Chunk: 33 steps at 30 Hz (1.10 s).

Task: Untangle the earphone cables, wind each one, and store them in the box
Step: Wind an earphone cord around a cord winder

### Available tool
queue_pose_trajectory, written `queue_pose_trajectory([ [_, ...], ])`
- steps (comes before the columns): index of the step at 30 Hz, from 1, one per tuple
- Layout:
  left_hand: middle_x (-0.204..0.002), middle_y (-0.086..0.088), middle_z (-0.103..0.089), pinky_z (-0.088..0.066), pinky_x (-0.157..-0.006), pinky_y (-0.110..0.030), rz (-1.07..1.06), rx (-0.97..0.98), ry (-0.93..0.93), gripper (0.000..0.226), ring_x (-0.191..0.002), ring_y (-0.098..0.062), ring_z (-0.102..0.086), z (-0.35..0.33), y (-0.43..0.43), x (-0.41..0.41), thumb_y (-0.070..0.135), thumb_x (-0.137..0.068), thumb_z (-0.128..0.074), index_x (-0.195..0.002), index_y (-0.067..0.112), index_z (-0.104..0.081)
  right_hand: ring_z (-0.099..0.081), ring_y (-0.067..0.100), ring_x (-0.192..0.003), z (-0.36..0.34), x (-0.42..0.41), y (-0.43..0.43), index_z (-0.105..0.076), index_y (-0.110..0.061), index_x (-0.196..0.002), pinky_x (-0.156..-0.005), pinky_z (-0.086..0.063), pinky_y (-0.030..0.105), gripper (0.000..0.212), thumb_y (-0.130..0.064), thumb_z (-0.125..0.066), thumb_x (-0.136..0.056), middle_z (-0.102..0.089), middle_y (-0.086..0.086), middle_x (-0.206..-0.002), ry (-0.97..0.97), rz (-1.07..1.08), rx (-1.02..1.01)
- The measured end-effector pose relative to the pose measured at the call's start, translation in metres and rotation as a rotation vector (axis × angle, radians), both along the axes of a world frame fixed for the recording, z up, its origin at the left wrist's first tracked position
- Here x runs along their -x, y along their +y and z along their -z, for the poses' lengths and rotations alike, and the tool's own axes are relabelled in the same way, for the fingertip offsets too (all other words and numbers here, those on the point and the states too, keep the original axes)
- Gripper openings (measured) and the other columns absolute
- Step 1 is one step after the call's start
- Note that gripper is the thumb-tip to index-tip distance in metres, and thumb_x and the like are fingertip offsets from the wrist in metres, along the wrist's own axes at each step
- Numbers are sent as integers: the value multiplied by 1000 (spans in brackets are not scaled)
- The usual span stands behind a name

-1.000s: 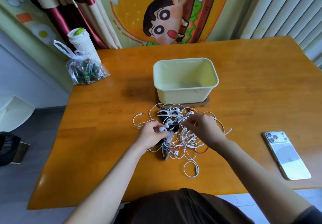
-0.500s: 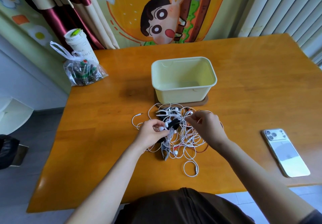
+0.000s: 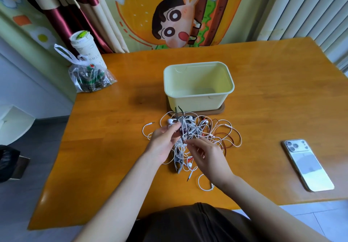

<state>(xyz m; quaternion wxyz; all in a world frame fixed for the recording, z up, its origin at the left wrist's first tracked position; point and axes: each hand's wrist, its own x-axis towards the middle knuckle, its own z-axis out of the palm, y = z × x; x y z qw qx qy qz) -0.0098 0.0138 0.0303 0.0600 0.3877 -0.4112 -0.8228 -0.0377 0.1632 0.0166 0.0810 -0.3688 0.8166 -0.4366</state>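
A tangle of earphone cables (image 3: 212, 132), mostly white with some dark red and dark strands, lies on the wooden table just in front of a pale yellow box (image 3: 197, 100). The box stands open on a brown mat and looks empty. My left hand (image 3: 163, 140) grips a bunch of cables with white earbuds and lifts it off the table, dark strands sticking up. My right hand (image 3: 205, 153) pinches a cable at the lower end of that lifted bunch. A small white loop of cable (image 3: 204, 183) trails toward me.
A white phone (image 3: 307, 164) lies face down at the right. At the back left stand a plastic bag (image 3: 90, 78) of dark items and a paper cup (image 3: 84, 48). The table's near edge (image 3: 131, 221) is close to my body.
My left hand has raised a bunch of cables off the pile. My right hand moved from the top right of the tangle toward me and now pinches below the lifted bunch.
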Motion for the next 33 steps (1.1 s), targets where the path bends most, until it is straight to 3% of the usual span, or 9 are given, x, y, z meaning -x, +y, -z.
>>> queue_pose_trajectory([
  [4,-77,-5,-69,-54,-81,-25,-39,-125,118,10,-75,-13,-65,-5,0,-1,11,-91,-60,-87,4,-65,-56,7,-67,4,-3,4,-70,-17,-96,-57,-44,16,22,-32,-54,-94,-60,-12,-79,-14,5,13],
  [7,-79,-6,-66,-51,-81,-26,63,-126,126,10,-77,-14,-60,-7,-7,-5,12,-89,-60,-86,5,-67,-57,3,-66,8,4,7,-70,-20,-89,-55,-41,13,21,-33,-56,-93,-59,-17,-71,-157,27,-45],
  [10,-80,-4,-68,-54,-76,-27,409,52,42,21,-76,-14,-64,-12,-10,-13,7,-88,-61,-72,14,-71,-54,-1,-58,9,24,11,-69,-22,-82,-52,-36,12,16,-31,-60,-91,-56,-17,-63,-205,82,-116],
  [12,-87,-3,-66,-51,-81,-28,622,266,-65,13,-84,-14,-61,-12,-12,-17,7,-85,-66,-78,18,-68,-52,0,-58,6,36,12,-68,-25,-77,-54,-36,16,14,-33,-63,-88,-57,-18,-67,-140,50,-204],
  [17,-90,2,-60,-43,-80,-19,786,537,-218,18,-85,-9,-52,-8,-17,-18,14,-79,-75,-91,24,-68,-52,-2,-65,-6,57,9,-75,-21,-85,-58,-42,23,11,-30,-68,-84,-60,-15,-77,-101,-29,-337],
  [22,-80,7,-58,-39,-61,-12,630,663,-301,13,-75,-2,-51,1,-16,-19,16,-82,-72,-94,15,-66,-50,-4,-58,-15,63,6,-73,-22,-81,-50,-33,16,15,-36,-68,-84,-53,-24,-64,-65,52,-342],
  [26,-95,-3,-64,-42,-67,-17,467,706,-311,17,-84,-12,-56,12,-14,-17,18,-83,-72,-98,13,-66,-51,-5,-61,-19,50,-1,-74,-20,-88,-51,-34,10,17,-34,-66,-86,-64,-14,-79,-1,27,-324],
  [29,-96,-4,-66,-43,-67,-19,345,772,-307,13,-87,-15,-57,19,-12,-14,20,-84,-70,-94,13,-64,-57,2,-67,-18,38,-7,-74,-18,-91,-59,-47,18,17,-32,-65,-87,-69,-8,-85,-10,19,-287],
  [33,-93,-5,-65,-42,-67,-20,225,715,-261,21,-87,-15,-57,26,-9,-9,23,-87,-67,-97,5,-66,-59,4,-71,-12,20,-10,-74,-18,-96,-66,-50,22,15,-27,-63,-89,-69,-5,-87,-61,22,-207],
])
